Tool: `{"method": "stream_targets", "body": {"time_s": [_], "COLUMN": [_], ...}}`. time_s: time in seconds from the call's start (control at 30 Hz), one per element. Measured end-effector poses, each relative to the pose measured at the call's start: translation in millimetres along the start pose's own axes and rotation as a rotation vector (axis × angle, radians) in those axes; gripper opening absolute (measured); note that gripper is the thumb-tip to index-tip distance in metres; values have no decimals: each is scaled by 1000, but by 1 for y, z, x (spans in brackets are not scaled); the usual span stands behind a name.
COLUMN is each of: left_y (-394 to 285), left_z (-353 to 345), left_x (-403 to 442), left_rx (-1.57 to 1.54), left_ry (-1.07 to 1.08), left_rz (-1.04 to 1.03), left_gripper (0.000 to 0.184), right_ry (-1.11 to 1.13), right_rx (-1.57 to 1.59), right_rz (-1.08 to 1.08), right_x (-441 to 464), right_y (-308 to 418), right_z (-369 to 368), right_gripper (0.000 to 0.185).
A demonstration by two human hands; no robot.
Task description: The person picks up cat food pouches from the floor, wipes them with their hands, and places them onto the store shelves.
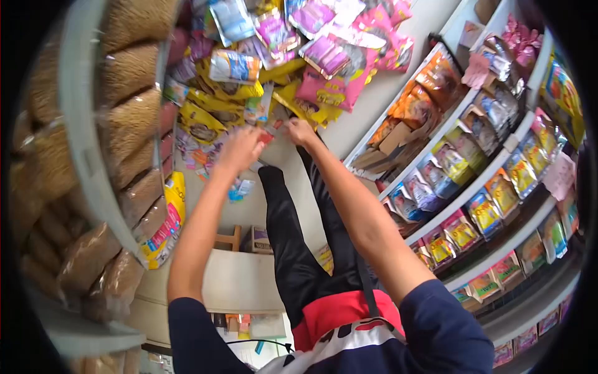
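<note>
My left hand (242, 148) is closed, its fingertips on a small red piece (266, 137) whose kind I cannot make out. Close beside it, my right hand (301, 133) pinches its fingers together near another small reddish bit (278, 124). What exactly lies between those fingertips is too small to tell. Just beyond both hands is a pile of pet-food-like packets: yellow bags (202, 121), a pink bag (330, 84) and purple pouches (325, 55). A white-and-orange pouch (235, 67) rests on top. Below my hands are my legs in black trousers (289, 230).
Bags of brown pellets (131, 68) fill a shelf at left, with a yellow-and-pink bag (165, 224) beside it. On the right, curved shelves (461, 249) carry rows of colourful pouches. An open carton (405, 118) holds orange packets. Small colourful packets (202, 149) lie on the floor.
</note>
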State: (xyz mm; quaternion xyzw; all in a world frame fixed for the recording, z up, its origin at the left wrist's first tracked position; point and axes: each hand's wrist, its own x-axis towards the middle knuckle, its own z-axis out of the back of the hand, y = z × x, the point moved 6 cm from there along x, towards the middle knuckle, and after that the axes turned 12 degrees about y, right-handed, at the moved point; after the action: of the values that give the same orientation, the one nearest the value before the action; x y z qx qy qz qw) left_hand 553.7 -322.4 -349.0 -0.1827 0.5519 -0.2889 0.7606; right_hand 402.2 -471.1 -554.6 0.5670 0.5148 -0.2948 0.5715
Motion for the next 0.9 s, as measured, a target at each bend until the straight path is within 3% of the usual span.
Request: {"method": "stream_targets", "body": {"time_s": [0.03, 0.1, 0.17, 0.4, 0.47, 0.67, 0.73, 0.8, 0.87, 0.9], "left_y": [16, 51, 76, 84, 69, 25, 14, -9, -69, -100], "left_z": [-1, -4, -15, -5, 1, 20, 17, 24, 75, 106], "left_x": [10, 27, 28, 3, -13, -72, -103, -139, -192, -228], "left_rx": [57, 111, 74, -111, -153, -122, -594, -938, -1063, -761], "left_ry": [42, 94, 78, -35, -7, -264, -73, -168, -222, -279], "left_rz": [16, 39, 61, 69, 102, 73, 320, 113, -122, -135], "left_gripper": [31, 32, 32, 32, 36, 49, 59, 64, 64, 60], "right_ry": [-44, -172, -329, -128, -93, 245, 333, 442, 525, 564], "right_rx": [-187, -237, -234, -67, -93, 877, 896, 743, 447, 367], "right_rz": [100, 38, -87, -241, -23, -233, -87, 131, 292, 381], "right_x": [14, 32, 87, 84, 73, -107, -177, -238, -310, -348], "right_y": [11, 30, -2, 33, 29, 107, 147, 183, 239, 271], "right_z": [-7, -13, -32, -28, -30, -59, -59, -63, -67, -72], "right_gripper": [24, 28, 29, 30, 30, 25, 22, 15, 17, 19]}}
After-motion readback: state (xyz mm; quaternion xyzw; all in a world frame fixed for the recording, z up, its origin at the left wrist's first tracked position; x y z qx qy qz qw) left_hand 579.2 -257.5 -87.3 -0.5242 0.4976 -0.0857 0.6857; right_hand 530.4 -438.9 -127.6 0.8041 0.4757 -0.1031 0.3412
